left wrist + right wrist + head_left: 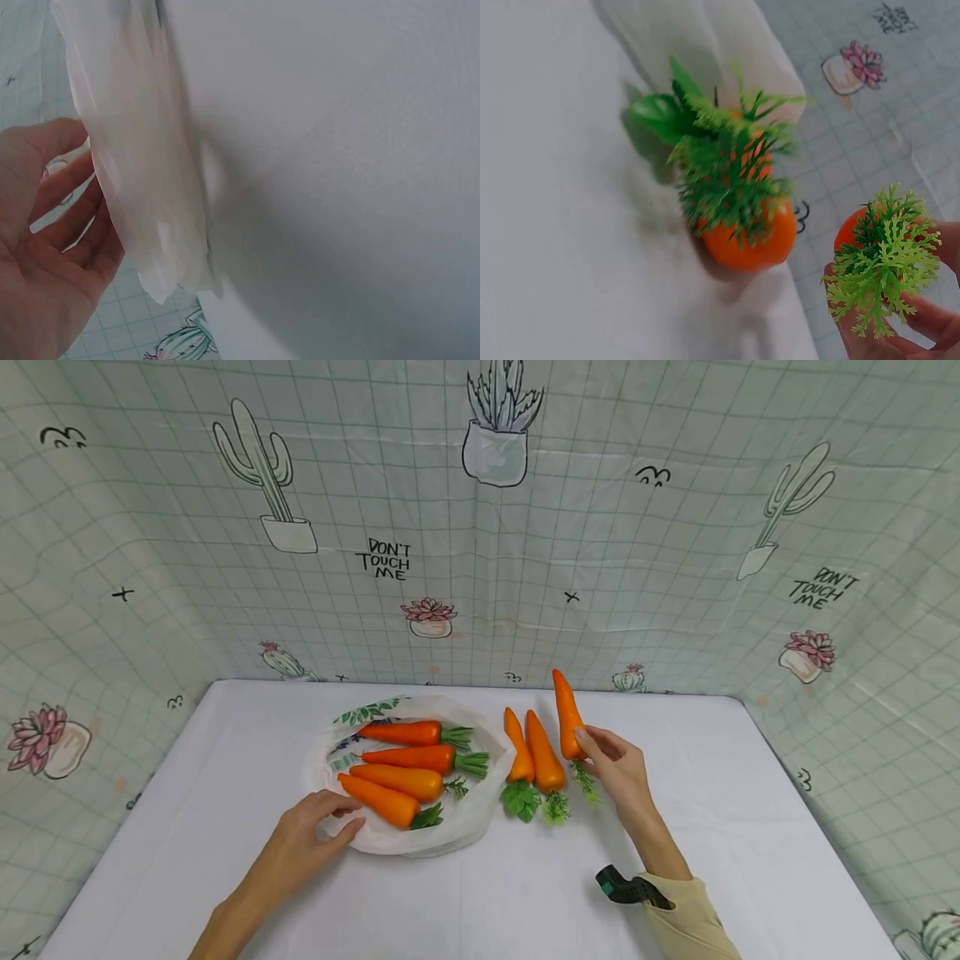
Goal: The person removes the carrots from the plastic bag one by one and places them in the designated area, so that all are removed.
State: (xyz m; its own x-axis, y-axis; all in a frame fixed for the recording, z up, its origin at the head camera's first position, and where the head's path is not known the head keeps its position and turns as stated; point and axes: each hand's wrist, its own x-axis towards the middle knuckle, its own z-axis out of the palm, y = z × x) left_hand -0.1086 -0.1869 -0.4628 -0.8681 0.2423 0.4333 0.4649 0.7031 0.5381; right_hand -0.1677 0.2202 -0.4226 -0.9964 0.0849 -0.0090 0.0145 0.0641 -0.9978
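Observation:
A white plastic bag [450, 839] with green print lies spread on the table, several orange carrots [397, 781] with green tops lying side by side on it. At its near left edge, my left hand [311, 835] holds the rim between thumb and fingers; in the left wrist view the fingertips go behind the bag [146, 150]. My right hand [618, 764] pinches a carrot [567, 714] near its leafy end, tip pointing away. Its feathery top [885, 262] faces the right wrist camera. Just left of it, two more carrots [545, 756] lie beside the bag.
The table [480, 910] has a white cover. Behind it and at both sides hangs a grid-patterned cloth [600, 543] printed with cacti and words. A black strap device [626, 889] sits on my right wrist by the beige sleeve [690, 918].

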